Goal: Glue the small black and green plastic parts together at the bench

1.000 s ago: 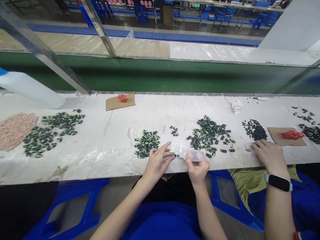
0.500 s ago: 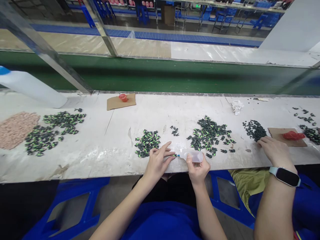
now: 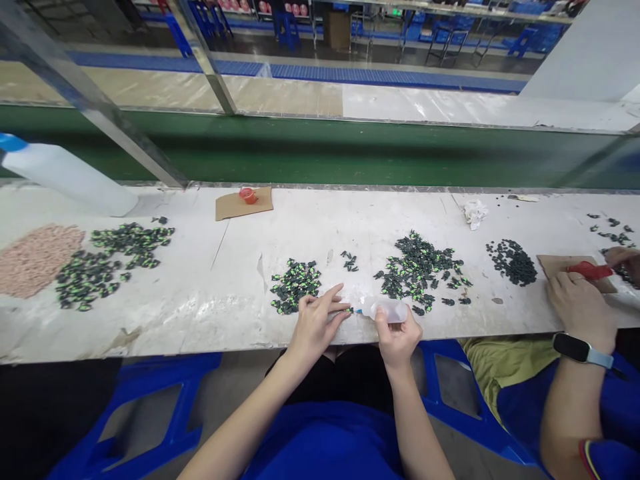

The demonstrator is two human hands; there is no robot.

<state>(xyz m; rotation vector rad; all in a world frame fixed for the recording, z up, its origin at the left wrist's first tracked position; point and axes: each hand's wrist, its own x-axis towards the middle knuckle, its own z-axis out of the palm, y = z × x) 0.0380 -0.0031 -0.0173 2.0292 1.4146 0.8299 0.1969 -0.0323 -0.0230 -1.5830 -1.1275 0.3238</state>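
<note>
Between thumb and finger, my left hand (image 3: pixel 320 319) pinches a small dark part with green marks (image 3: pixel 350 310). My right hand (image 3: pixel 399 338) is wrapped round a translucent squeeze bottle (image 3: pixel 389 310), lying nearly level, its blue tip (image 3: pixel 358 311) pointing left at the part; whether they touch is too small to tell. Just behind my left hand lies a pile of black and green parts (image 3: pixel 296 285). A larger pile of similar parts (image 3: pixel 419 267) spreads behind my right hand. A few dark pieces (image 3: pixel 349 261) sit between the two piles.
On the left are pinkish pieces (image 3: pixel 40 260), more black-green parts (image 3: pixel 87 277) and a large white bottle (image 3: pixel 65 175). A red cup (image 3: pixel 247 195) stands on cardboard (image 3: pixel 227 208). At right are black bits (image 3: pixel 515 262), crumpled tissue (image 3: pixel 475 214) and a co-worker's hand (image 3: pixel 583 307) by a red object (image 3: pixel 590 270).
My hands, the bottle and the pinched part stay almost in place. The co-worker's hand has moved right from the black bits to the red object, and another hand appears at the right edge.
</note>
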